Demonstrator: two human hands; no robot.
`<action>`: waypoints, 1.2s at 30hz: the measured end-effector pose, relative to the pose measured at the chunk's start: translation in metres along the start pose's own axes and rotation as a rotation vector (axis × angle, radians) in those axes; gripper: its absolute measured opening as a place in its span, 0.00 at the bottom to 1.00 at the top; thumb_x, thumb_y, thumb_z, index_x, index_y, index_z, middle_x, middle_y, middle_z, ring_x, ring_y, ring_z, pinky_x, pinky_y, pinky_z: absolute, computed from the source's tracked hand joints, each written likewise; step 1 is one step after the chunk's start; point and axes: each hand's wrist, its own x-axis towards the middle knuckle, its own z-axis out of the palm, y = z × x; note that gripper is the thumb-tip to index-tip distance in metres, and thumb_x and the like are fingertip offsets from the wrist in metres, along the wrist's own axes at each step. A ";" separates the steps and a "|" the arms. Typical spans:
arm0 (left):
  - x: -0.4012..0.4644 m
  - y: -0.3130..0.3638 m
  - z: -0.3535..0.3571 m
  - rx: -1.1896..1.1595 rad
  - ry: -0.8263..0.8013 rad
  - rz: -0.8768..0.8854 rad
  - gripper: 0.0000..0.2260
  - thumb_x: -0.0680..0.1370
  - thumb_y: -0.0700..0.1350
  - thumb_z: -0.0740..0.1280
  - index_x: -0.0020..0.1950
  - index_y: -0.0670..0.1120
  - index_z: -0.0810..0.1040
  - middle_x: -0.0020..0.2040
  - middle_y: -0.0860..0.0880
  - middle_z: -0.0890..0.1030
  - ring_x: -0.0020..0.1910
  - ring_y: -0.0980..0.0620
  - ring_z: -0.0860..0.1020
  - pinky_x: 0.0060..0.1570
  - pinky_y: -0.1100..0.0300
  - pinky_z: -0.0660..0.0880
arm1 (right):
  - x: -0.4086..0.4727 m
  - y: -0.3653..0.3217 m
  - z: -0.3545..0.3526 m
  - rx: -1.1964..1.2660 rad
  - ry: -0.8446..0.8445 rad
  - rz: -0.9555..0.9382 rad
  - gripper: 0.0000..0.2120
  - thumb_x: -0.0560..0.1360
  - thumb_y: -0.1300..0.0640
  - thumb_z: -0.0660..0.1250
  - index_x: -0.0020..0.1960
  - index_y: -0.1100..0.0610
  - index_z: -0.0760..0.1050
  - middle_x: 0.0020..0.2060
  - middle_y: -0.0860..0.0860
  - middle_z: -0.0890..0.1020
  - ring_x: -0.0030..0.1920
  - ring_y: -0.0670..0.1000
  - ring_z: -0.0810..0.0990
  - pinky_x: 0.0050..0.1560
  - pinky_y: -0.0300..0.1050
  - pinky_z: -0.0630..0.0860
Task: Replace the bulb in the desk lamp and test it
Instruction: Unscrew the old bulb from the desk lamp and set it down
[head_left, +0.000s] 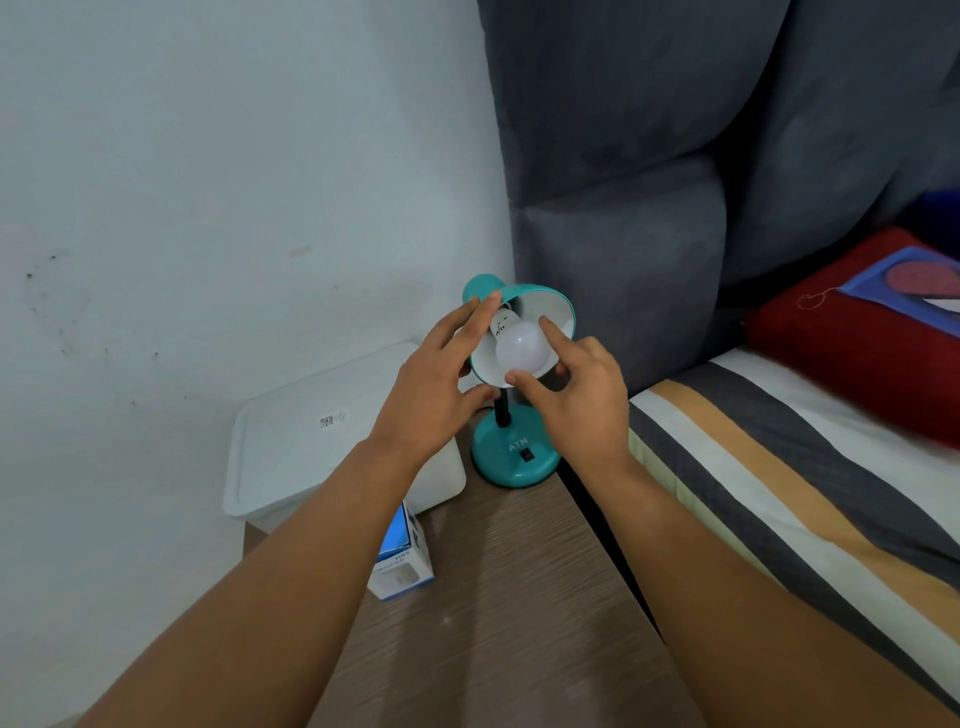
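Observation:
A teal desk lamp stands on a round base (514, 460) at the far end of a wooden bedside table (519, 597). Its shade (558, 312) is tilted up towards me, white inside, with a white bulb (522, 345) seated in the socket. My left hand (436, 384) holds the shade's left rim, fingers spread along its edge. My right hand (576, 395) has thumb and fingertips around the bulb's dome. A black switch (528, 455) sits on the base. The lamp is unlit.
A white lidded plastic box (322, 436) stands left of the lamp. A blue and white bulb carton (402, 561) lies on the table under my left forearm. A grey padded headboard (623, 182) and a bed with striped sheet (779, 467) lie at the right.

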 end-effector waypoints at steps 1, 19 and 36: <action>0.000 0.000 0.000 0.000 -0.001 0.001 0.47 0.73 0.42 0.77 0.78 0.69 0.50 0.77 0.51 0.65 0.70 0.51 0.73 0.66 0.53 0.75 | 0.001 0.001 -0.002 -0.020 -0.009 -0.013 0.34 0.71 0.42 0.76 0.74 0.47 0.71 0.46 0.49 0.76 0.49 0.51 0.76 0.49 0.53 0.79; 0.002 -0.001 -0.003 -0.029 0.005 0.005 0.47 0.72 0.41 0.78 0.78 0.66 0.53 0.75 0.50 0.67 0.66 0.50 0.75 0.64 0.56 0.76 | 0.002 -0.007 -0.001 -0.084 0.011 -0.025 0.34 0.71 0.43 0.77 0.74 0.48 0.71 0.51 0.51 0.76 0.52 0.49 0.70 0.51 0.47 0.73; 0.004 -0.001 -0.003 0.010 -0.008 0.013 0.44 0.73 0.43 0.77 0.80 0.62 0.54 0.76 0.49 0.68 0.67 0.50 0.75 0.63 0.53 0.77 | -0.003 -0.012 0.002 -0.016 0.026 0.049 0.33 0.71 0.47 0.77 0.74 0.48 0.72 0.54 0.51 0.75 0.54 0.48 0.68 0.56 0.47 0.73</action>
